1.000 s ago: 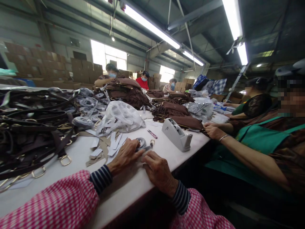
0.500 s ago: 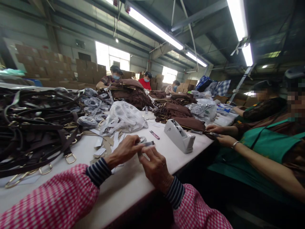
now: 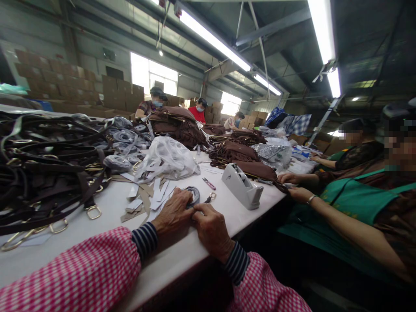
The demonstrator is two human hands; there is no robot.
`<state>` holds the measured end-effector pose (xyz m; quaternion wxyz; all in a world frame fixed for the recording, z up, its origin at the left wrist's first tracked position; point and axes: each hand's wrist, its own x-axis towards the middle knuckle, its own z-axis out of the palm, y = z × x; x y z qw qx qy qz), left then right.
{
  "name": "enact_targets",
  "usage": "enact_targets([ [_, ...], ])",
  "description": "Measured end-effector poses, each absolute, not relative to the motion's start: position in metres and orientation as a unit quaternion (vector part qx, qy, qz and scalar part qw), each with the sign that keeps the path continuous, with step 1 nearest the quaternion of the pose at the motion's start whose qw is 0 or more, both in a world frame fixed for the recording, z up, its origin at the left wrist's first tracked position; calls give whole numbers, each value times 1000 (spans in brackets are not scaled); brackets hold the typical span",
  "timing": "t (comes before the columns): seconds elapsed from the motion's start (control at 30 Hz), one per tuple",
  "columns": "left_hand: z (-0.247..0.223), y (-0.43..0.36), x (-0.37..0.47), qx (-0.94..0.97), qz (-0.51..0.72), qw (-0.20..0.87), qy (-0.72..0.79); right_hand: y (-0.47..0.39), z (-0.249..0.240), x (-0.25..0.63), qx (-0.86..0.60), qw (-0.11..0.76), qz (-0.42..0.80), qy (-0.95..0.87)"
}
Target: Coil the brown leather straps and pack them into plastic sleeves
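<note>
Coiled strap, raised earlier, now down on bench, clasp (gold) showing. Left hand touches strap, right hand curled near; cannot tell either grip.

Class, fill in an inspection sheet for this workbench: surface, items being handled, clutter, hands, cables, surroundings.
Surface: white tabletop, visible along its near edge.
Items handled: grey coiled band; gold metal clasp beside it.
Clutter: dark brown straps with gold buckles, crumpled translucent plastic bag, loose white paper strips, brown fabric pile, pink-handled snips, grey tape dispenser.
Hands: left hand against the coil; right hand close beside it; grip hidden.
Cables: nothing seen around the hands.
Surroundings: co-worker in green apron at right, others beyond; stacked brown cartons behind; lit tube lamps overhead.
</note>
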<state>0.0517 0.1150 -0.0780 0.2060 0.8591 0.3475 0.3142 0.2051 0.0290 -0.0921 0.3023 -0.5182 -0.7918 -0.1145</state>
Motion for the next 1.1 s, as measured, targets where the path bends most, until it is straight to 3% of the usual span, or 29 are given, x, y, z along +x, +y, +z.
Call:
enact_targets([
  [0.27,-76,113,49,869,317,216,313,36,-88,213,-467,340,-133,-806],
  [0.63,-63,133,37,850,309,336,262,44,-68,220,-495,202,-151,-832],
  [0.77,-67,128,41,773,370,417,302,53,-51,223,-521,196,-63,-828],
  [1.1,-78,124,54,727,473,384,316,88,-31,225,-611,264,197,-719],
])
